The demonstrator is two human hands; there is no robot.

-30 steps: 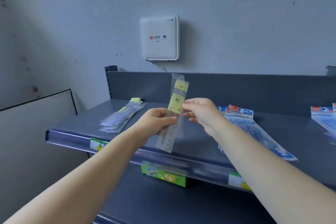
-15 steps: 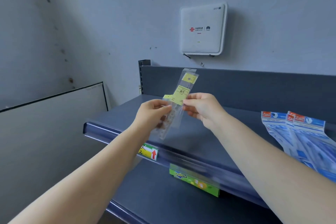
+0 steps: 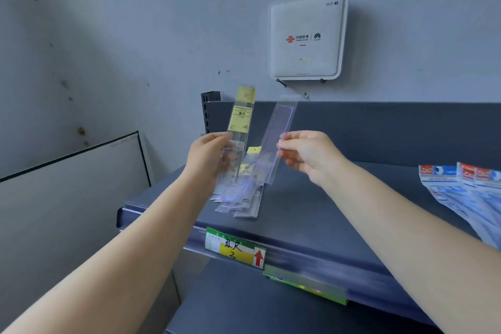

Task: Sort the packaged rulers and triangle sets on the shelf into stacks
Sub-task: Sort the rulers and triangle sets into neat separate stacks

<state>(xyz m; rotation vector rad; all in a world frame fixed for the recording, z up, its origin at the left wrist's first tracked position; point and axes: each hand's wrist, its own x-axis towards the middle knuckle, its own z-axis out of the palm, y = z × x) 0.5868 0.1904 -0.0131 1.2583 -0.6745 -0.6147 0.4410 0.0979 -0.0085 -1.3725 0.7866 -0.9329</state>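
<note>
Slippage is the worry — left hand (image 3: pixel 208 156) pinches the packaged ruler (image 3: pixel 240 134), right hand (image 3: pixel 309 154) the clear sleeve (image 3: pixel 279 138), above the stack (image 3: pixel 241 198) by the shelf (image 3: pixel 298 214) front edge.

Ruler packet (image 3: pixel 240 138): clear sleeve, yellow header card with black print. Second packet (image 3: pixel 276 141): clear, faint violet sheen, no card seen. Shelf (image 3: pixel 311 211): dark grey-blue. Shelf-edge label (image 3: pixel 235 248): green and yellow, black handwriting, red arrow on white. Triangle sets (image 3: pixel 463 190): blue-and-white patterned, red-and-blue headers. Wall box (image 3: pixel 306 38): white, red logo.
</note>
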